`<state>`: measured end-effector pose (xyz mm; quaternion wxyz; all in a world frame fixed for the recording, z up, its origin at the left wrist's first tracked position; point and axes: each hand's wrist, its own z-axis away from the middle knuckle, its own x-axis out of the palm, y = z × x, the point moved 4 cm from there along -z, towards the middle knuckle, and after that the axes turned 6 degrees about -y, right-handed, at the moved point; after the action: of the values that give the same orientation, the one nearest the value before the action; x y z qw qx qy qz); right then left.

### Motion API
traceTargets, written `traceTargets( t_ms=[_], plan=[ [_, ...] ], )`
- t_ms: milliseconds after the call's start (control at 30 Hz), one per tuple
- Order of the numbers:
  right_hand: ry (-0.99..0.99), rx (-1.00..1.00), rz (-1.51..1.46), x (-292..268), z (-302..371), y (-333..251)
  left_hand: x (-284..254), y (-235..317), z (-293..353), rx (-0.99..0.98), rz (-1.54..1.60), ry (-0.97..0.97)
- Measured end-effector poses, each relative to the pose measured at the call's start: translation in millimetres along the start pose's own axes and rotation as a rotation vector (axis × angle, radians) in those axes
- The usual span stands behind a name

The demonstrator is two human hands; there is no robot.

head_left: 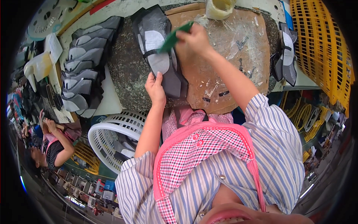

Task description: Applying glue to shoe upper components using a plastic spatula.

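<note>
A black and grey cut piece (pixel 166 85), which looks like a shoe upper, lies on the worktop with light grey patches and a narrow black strip across it. My left hand (pixel 155 89) pinches its near left edge, thumb on top and fingers at the side. In my right hand (pixel 195 39) is a flat green tool (pixel 174 39), slightly blurred, its kind unclear. The tool is held over the right side of the piece, close to the light grey patch; whether it touches cannot be made out.
Overlapping rows of similar pieces (pixel 87 48) lie at left, and a few more (pixel 288 56) at right. A glue-stained cardboard sheet (pixel 231 56) covers the worktop beneath a yellowish pot (pixel 220 8). Nearby are a white basket (pixel 108 130), a yellow basket (pixel 317 37) and another person (pixel 56 143).
</note>
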<state>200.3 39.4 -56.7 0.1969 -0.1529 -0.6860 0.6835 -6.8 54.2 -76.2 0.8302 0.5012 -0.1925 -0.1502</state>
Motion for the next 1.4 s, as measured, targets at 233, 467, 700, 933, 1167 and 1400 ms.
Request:
traceTargets(
  t_ms=[233,467,700,933,1167,1400],
  plan=[
    [-0.562,-0.022,0.312,25.0,49.9,-10.2,-12.2,-15.6,-3.9,-0.023,0.219,0.027],
    [-0.405,-0.154,0.256,24.4,38.1,-24.4,-4.3,-13.1,-6.2,-0.067,0.317,0.073],
    [-0.279,-0.122,0.261,17.5,38.2,-32.8,-4.0,-15.1,-4.4,-0.027,0.305,0.049],
    [-0.425,0.039,0.325,13.1,71.0,-21.0,-1.7,-12.0,-6.0,0.007,0.268,0.070],
    [-0.517,-0.119,0.643,10.8,94.4,-17.0,-10.1,-17.9,-3.2,-0.033,0.264,0.082],
    [-0.207,-0.116,0.025,33.0,1.5,-60.8,-3.5,-10.5,-4.5,-0.023,0.229,0.012]
  ],
)
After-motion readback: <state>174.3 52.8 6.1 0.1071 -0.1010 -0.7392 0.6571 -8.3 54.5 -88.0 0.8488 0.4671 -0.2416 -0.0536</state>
